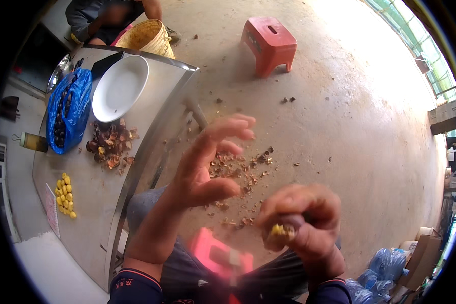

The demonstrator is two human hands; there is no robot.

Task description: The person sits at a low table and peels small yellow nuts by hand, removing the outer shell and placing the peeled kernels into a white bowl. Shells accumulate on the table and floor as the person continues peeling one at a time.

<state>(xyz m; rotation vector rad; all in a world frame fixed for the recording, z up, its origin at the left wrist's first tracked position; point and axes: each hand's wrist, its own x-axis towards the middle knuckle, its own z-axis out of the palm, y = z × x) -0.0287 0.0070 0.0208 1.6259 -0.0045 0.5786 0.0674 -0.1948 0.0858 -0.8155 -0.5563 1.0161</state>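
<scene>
My right hand (pixel 316 215) pinches a partly peeled chestnut (pixel 282 231) between thumb and fingers, with yellow flesh showing through the torn brown shell. Raised to its left, my left hand (pixel 205 164) is empty, its fingers curved and spread apart. On the table (pixel 91 218) at my left lies a group of peeled yellow chestnuts (pixel 65 195). Farther back is a heap of brown shells (pixel 112 144). Beside that heap, a blue plastic bag (pixel 81 101) holds dark unpeeled chestnuts. A white oval plate (pixel 120 88) rests near the table's far end.
Shell scraps (pixel 245 172) litter the floor ahead of my knees. A red stool (pixel 272 43) stands farther off. Past the table's end, a person (pixel 83 20) sits by a yellow bucket (pixel 149 38). Below my hands is a pink plastic object (pixel 213 251); plastic bottles (pixel 382 268) lie lower right.
</scene>
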